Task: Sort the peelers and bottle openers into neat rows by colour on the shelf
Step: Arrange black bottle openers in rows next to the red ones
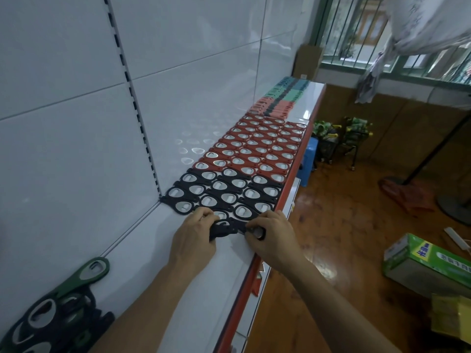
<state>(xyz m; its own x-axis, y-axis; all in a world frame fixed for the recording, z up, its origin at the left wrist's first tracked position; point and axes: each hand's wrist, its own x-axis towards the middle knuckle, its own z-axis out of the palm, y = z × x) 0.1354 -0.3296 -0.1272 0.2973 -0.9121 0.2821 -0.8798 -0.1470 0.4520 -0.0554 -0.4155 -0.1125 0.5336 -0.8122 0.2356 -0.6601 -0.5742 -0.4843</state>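
just past the black rows (224, 192), an opener (224, 229) lies crosswise on the shelf (229, 263), left hand (193, 235) gripping its handle, right hand (272, 235) pinching its head.

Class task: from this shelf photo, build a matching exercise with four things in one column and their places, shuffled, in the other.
Things
1 black bottle openers
2 red bottle openers
3 peelers
4 green bottle opener

Places
A far end of the shelf
B on the loose pile, lower left
C middle rows
D nearest laid-out rows

Pairs: 1-D, 2-C, 3-A, 4-B
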